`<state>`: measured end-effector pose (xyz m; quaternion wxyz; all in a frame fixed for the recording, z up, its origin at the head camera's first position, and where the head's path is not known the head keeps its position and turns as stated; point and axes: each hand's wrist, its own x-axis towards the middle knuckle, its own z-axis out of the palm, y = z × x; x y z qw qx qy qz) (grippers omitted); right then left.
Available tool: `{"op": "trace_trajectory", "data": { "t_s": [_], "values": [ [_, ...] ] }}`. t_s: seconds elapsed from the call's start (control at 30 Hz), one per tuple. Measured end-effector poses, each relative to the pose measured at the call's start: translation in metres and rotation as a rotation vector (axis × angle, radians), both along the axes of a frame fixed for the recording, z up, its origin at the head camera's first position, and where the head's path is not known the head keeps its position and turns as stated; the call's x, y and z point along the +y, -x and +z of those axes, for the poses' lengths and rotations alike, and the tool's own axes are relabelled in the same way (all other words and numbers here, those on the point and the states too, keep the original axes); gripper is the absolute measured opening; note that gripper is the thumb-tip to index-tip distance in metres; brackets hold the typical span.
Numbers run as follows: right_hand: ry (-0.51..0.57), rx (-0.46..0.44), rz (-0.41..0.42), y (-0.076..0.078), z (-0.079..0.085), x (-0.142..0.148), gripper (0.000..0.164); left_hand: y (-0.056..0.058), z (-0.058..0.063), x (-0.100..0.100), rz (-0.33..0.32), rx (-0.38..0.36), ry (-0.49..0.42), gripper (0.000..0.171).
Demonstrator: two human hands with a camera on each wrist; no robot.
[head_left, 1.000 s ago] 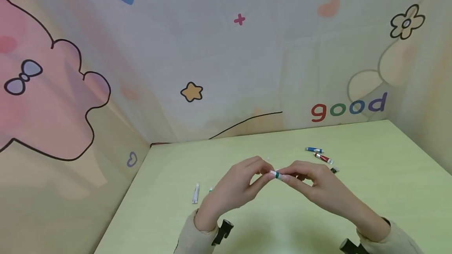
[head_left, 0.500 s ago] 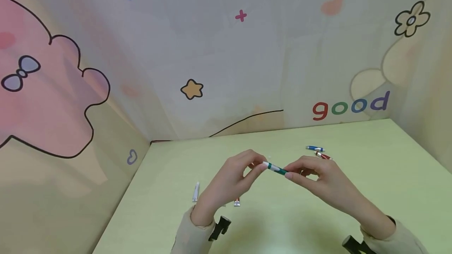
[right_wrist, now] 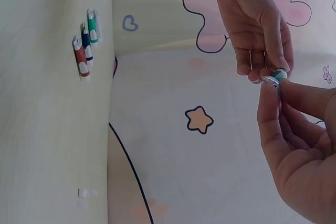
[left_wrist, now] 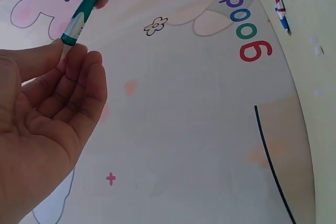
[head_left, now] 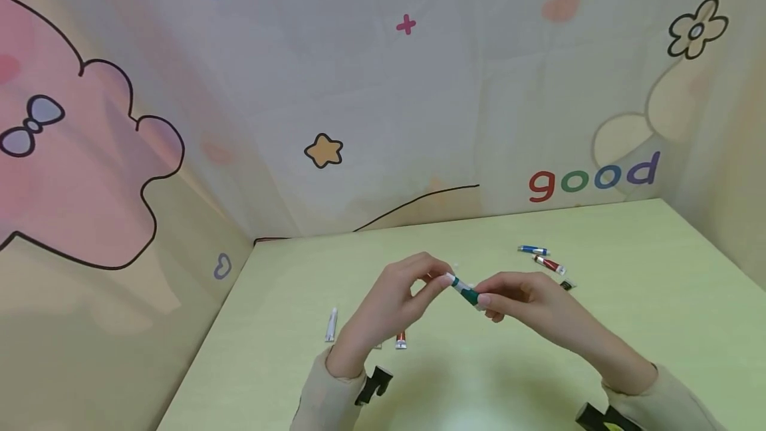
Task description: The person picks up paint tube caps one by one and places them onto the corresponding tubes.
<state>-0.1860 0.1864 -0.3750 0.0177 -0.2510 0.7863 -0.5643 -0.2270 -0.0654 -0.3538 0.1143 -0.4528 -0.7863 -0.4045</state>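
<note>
Both hands hold a small green and white paint tube (head_left: 465,290) between them, raised above the table. My left hand (head_left: 402,298) pinches its white narrow end between thumb and fingers. On the other side, my right hand (head_left: 541,299) pinches the flat green tail end. The left wrist view shows the green tube (left_wrist: 80,18) slanting between the two hands, its white tip at the left thumb. In the right wrist view fingers cover most of the tube (right_wrist: 279,75).
On the pale green table (head_left: 287,285) lie a white tube (head_left: 331,324) and a red tube (head_left: 401,340) at left. Farther right are a blue tube (head_left: 532,250), another red one (head_left: 548,264) and a dark-ended one (head_left: 567,285). Small white bits (right_wrist: 82,193) lie near the back.
The right fingers have moved from near the tube's white end to its tail, exposing its green body. Both hands shifted slightly left at first; the tube now slants more steeply.
</note>
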Motion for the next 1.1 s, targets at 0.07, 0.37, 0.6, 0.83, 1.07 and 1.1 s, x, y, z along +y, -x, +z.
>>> {"op": "trace_trajectory", "data": {
  "t_s": [0.07,0.37,0.6,0.83,1.07,1.1],
  "values": [
    [0.020,-0.054,0.009,0.001,-0.002,-0.002,0.021,0.003,-0.002,0.001,0.004,-0.055,-0.016,0.016],
    [0.055,-0.123,-0.023,0.007,-0.009,-0.013,0.029,0.011,-0.003,0.002,0.104,-0.230,-0.041,0.019],
    [0.106,-0.139,-0.003,0.010,-0.022,-0.024,0.032,0.021,-0.014,0.002,0.150,-0.354,-0.063,0.018],
    [0.159,-0.274,0.042,0.019,-0.038,-0.039,0.039,0.034,-0.023,-0.006,0.168,-0.344,0.052,0.015],
    [0.202,-0.394,0.072,0.030,-0.052,-0.055,0.043,0.048,-0.033,-0.015,0.184,-0.349,0.185,0.012],
    [0.199,-0.400,0.075,0.031,-0.054,-0.057,0.043,0.049,-0.034,-0.017,0.184,-0.353,0.202,0.011]
  ]
}}
